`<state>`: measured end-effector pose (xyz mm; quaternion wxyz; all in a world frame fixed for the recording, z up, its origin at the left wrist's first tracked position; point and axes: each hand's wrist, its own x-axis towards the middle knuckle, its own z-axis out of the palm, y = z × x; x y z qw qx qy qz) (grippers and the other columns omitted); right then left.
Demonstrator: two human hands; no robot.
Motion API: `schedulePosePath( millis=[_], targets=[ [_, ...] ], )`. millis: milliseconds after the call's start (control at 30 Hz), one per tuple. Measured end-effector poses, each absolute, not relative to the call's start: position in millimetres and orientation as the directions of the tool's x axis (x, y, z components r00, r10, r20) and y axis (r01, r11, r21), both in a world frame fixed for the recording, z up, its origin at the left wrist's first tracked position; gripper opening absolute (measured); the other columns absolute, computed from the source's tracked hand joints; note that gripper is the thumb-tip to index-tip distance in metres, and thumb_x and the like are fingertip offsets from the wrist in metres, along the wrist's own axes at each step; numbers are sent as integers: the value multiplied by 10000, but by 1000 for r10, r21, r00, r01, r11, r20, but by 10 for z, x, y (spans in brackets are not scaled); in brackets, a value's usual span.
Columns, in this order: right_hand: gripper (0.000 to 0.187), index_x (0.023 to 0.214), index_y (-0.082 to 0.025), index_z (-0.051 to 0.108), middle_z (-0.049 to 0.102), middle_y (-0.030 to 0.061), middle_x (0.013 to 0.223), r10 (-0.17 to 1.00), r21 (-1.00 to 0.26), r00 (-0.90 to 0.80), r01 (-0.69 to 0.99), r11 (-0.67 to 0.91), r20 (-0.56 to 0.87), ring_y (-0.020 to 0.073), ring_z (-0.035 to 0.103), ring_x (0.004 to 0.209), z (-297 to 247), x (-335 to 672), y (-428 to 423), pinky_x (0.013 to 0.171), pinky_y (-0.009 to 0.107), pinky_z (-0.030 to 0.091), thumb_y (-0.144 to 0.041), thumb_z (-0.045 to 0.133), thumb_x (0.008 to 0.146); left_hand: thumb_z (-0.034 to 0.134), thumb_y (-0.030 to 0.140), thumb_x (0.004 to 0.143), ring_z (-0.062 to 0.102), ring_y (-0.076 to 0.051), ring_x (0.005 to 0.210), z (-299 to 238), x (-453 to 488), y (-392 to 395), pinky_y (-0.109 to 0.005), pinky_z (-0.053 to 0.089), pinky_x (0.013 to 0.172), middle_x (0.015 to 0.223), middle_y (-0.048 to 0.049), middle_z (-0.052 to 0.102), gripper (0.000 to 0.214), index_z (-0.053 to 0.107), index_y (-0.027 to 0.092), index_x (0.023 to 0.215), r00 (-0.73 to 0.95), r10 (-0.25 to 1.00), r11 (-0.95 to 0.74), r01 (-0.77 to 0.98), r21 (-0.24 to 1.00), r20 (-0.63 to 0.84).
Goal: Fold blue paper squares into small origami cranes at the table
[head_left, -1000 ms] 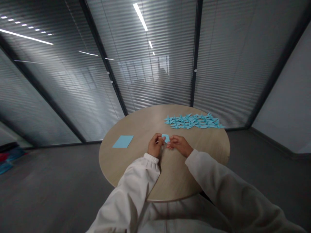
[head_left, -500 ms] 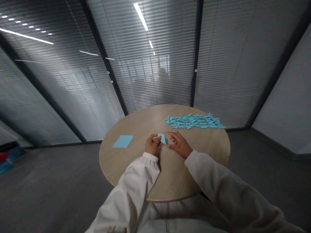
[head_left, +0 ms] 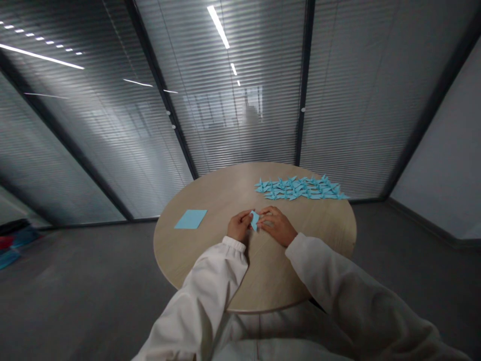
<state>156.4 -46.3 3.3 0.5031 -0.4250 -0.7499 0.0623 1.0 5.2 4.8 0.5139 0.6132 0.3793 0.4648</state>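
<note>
A small piece of light blue paper (head_left: 254, 219), partly folded, is pinched between both my hands just above the round wooden table (head_left: 210, 255). My left hand (head_left: 239, 228) grips its left side with curled fingers. My right hand (head_left: 276, 225) holds its right side, fingers bent around it. Both arms wear white sleeves. The folds themselves are too small to make out.
A flat stack of light blue paper squares (head_left: 190, 219) lies on the table to the left. Several folded blue paper shapes (head_left: 298, 188) are laid out in rows at the far right. Glass walls with blinds stand behind the table.
My right hand, lying open on the table half a second ago, has closed on the paper again. The paper has turned and narrowed between my fingers.
</note>
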Motion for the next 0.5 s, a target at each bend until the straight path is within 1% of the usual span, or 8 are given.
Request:
schedulePosePath(
  millis=[67,167,233,300,400,433,500],
  targets=[
    [58,749,-209,673,589,49,930,706,-535,-117,571,623,698,172,533,920,53,1563,-470,868,344,418,-204,615,759,654,369,629,465,-78,448,66,18,34,-187,396,431,541,2,571,424,673,97,953,298,939,-183,1,983,175],
    [64,788,-215,661,591,46,928,703,-541,-114,557,631,702,169,532,925,69,1554,-486,876,346,414,-198,605,763,652,369,628,474,-80,455,78,25,27,-191,401,435,568,-4,585,425,673,106,962,311,937,-166,2,986,157],
    [109,826,-219,653,586,51,965,692,-516,-156,556,652,705,180,524,952,59,1548,-491,885,360,407,-194,650,721,652,368,625,472,-80,443,73,24,36,-197,406,437,562,-4,584,427,671,106,961,309,938,-162,-1,987,154],
    [209,860,-223,645,576,53,1003,688,-486,-203,571,661,697,193,514,976,35,1546,-491,889,377,401,-197,706,661,647,363,627,461,-79,421,63,19,48,-201,405,433,524,7,562,419,669,103,954,307,939,-166,2,986,157],
    [292,878,-220,637,568,55,1019,696,-465,-231,598,653,680,202,509,980,10,1544,-487,883,386,399,-210,751,609,627,350,640,460,-83,413,49,10,59,-203,403,435,482,26,523,413,661,95,963,317,935,-171,20,985,156],
    [283,870,-218,638,570,55,1011,699,-467,-231,599,650,677,200,512,975,10,1542,-487,881,384,400,-211,752,611,620,343,646,462,-83,413,45,7,59,-201,400,437,478,28,518,410,659,93,969,321,934,-175,28,984,157],
    [208,826,-212,646,579,55,983,702,-480,-222,589,650,677,192,522,957,23,1535,-490,873,372,407,-206,733,637,609,330,657,461,-80,410,41,4,58,-196,390,435,478,30,517,392,658,95,968,321,933,-188,45,981,164]
  ],
)
